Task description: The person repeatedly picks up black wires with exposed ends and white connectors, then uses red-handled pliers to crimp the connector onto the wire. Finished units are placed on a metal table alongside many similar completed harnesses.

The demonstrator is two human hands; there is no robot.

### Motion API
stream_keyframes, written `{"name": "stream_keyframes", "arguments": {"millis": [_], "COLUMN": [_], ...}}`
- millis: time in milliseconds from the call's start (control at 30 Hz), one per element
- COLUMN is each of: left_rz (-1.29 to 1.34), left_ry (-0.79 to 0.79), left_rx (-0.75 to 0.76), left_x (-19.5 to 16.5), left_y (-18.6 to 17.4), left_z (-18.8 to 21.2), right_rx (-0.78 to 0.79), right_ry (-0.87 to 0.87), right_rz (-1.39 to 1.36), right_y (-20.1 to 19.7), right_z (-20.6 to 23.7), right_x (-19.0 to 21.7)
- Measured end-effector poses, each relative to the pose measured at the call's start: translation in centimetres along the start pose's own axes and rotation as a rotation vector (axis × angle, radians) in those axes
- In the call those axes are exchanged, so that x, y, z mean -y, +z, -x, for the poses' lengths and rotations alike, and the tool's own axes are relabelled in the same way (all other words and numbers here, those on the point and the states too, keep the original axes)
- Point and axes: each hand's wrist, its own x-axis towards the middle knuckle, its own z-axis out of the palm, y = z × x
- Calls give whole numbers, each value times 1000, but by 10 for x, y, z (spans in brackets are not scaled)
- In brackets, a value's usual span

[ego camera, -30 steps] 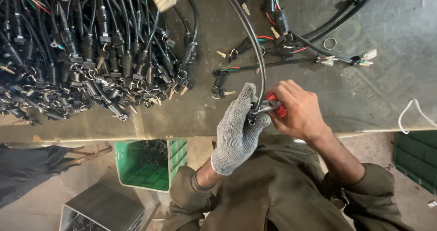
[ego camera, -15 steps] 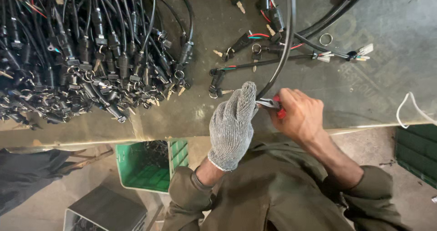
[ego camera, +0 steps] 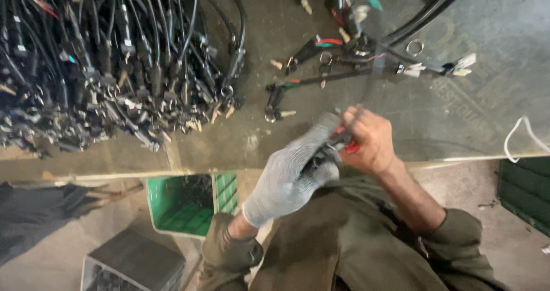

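The black cable part (ego camera: 321,153) now sits lower, gloved left hand (ego camera: 292,173) wrapped round it, right hand (ego camera: 369,139) pinching red-handled tool (ego camera: 351,148).

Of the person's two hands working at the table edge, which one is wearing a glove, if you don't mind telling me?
The left hand wears a grey knitted glove; the right hand is bare, with a small red part showing at its fingers.
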Motion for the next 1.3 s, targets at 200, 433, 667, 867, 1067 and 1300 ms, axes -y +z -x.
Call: {"name": "stream_keyframes", "arguments": {"millis": [200, 433, 667, 867, 1067, 1300], "left_rz": [322, -420, -690, -1207, 106, 519], "left_ry": [-205, 152, -140, 30, -15, -161], "left_rx": [45, -276, -513, -523, 92, -60], "left_x": [-1, 4, -5, 52, 76, 64], "left_y": [4, 3, -94, -95, -57, 7], "left_z": [3, -13, -21, -36, -28, 4], "right_rx": [163, 124, -28, 14, 60, -676], "right_ry": [-138, 94, -49, -153, -355, -93], "right_rz": [-239, 147, 346, 421, 126, -87], "right_y": [-2, 5, -5, 11, -34, -14], "right_z": [-6, -10, -29, -83, -57, -12], "right_x": [-29, -16, -9, 6, 29, 33]}}
